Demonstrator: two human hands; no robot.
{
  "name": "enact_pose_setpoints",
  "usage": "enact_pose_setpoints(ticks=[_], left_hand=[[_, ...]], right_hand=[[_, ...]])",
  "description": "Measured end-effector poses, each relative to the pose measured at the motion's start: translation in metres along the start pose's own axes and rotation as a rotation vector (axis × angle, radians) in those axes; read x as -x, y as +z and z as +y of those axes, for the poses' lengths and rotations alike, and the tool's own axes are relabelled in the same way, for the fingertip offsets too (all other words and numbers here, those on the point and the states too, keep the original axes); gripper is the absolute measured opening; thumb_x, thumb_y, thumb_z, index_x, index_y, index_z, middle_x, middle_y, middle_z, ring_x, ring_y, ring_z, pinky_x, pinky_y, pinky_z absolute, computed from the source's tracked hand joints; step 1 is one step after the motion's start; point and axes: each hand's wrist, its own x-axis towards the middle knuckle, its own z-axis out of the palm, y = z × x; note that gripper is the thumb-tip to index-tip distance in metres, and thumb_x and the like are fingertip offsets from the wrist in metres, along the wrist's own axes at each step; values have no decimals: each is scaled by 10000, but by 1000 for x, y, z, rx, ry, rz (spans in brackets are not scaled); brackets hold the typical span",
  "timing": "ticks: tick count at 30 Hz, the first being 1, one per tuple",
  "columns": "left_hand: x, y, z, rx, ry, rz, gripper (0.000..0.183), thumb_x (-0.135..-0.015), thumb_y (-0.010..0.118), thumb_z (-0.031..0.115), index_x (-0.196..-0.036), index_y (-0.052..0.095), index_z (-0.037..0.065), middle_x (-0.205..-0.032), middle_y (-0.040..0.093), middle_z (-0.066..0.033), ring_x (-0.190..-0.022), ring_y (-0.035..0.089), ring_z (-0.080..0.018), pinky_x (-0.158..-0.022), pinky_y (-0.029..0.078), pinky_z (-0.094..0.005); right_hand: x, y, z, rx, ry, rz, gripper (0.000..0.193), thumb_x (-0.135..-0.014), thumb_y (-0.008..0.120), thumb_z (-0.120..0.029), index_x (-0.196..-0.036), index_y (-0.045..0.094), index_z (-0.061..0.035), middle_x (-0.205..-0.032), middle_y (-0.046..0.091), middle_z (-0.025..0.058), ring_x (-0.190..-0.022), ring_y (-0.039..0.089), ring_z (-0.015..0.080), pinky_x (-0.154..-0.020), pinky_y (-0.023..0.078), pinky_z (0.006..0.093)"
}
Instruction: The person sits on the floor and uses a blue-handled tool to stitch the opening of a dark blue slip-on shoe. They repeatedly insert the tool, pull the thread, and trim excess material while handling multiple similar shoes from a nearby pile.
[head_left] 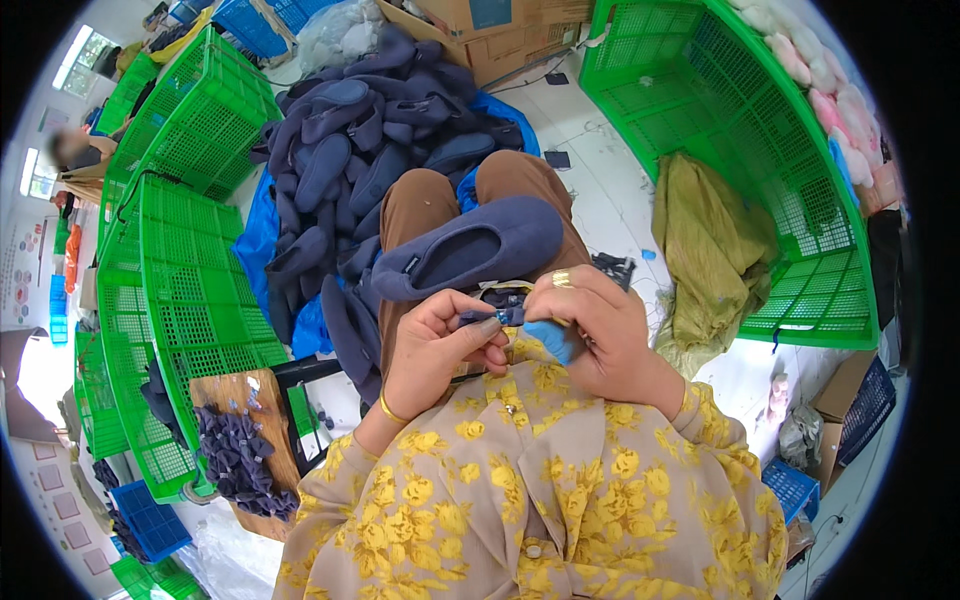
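Across my knees lies a navy slipper (520, 225), its opening facing up. Just below it, close to my body, both hands come together. My left hand (450, 335) pinches a small navy fabric piece, perhaps a bow (485, 316), between thumb and fingers. My right hand (597, 335) is closed around a blue object (549, 338) whose kind I cannot make out, its tip side turned toward the small piece. The right fingers partly hide the blue object. Beyond my knees, a large heap of navy slippers (350, 150) rests on blue sheeting (257, 240).
A wooden board (262, 385) at left bears a pile of small navy fabric pieces (235, 450). Green crates (215, 285) stand along the left. A big green crate (720, 100) and an olive sack (705, 250) are at right. Cardboard boxes (510, 45) stand at the back.
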Motion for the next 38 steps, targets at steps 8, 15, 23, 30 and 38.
enact_pose_setpoints(ticks=[8,15,23,30,38], left_hand=[[0,3,1,-51,27,-72,135,-946,576,6,-1075,576,-31,-913,674,-115,-745,686,-154,-706,605,-303],[-5,-3,-4,-63,51,-41,116,-936,573,1,-1043,584,-42,-857,677,-106,-699,670,-140,-667,582,-288],[-6,4,-1,-7,63,8,102,-932,587,8,-1024,593,-35,-837,675,-98,-675,663,-134,-646,575,-285],[-5,6,-1,-46,73,2,106,-921,564,-15,-1020,599,-28,-828,673,-77,-668,659,-119,-628,563,-259],[-14,-1,-7,-185,41,112,105,-927,569,20,-1011,618,-19,-816,680,-84,-661,645,-94,-636,538,-211]], right_hand=[[8,15,15,211,-56,-91,404,-649,679,8,-1030,655,-124,-938,635,25,-741,646,236,-596,512,328],[0,19,1,360,-213,-47,371,-635,651,51,-974,634,-99,-986,656,46,-805,666,243,-638,530,332],[-1,11,15,150,-50,-75,422,-639,649,81,-1020,641,-100,-980,672,44,-843,679,229,-715,539,336],[-7,15,8,385,-131,-221,343,-695,664,-61,-1033,624,-111,-1064,629,22,-928,653,193,-748,524,312],[-19,14,7,-400,20,157,284,-798,646,-40,-1066,588,-113,-1090,605,5,-942,632,211,-793,530,322]])
